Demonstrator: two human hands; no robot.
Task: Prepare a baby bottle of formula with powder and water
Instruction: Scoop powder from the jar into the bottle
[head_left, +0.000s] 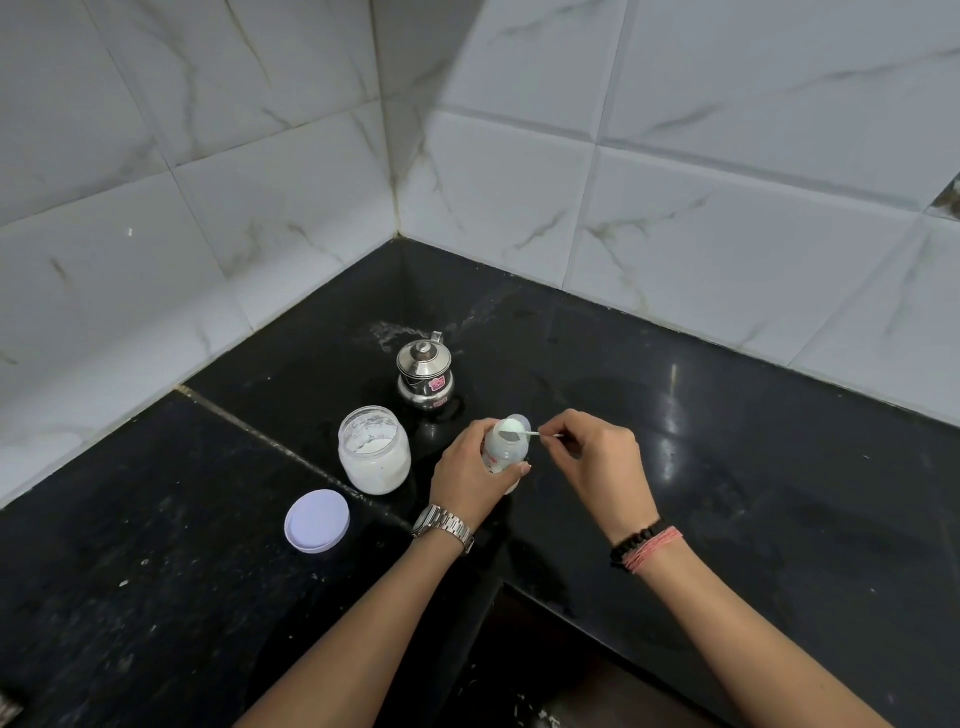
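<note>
Lid (317, 520), open powder jar (374, 450) left of bottle (501, 453), steel pot (425, 375) behind

A black tabletop (727, 467) is seen, speckled with white. The wall tiles (675, 156) are white with grey veins. White powder fills the jar (374, 452). The lid (317, 519) is pale purple. The pot (425, 376) is shiny silver.

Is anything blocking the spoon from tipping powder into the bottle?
Nothing visible does. The right hand holds the spoon right over the open mouth of the bottle, which the left hand grips.
</note>
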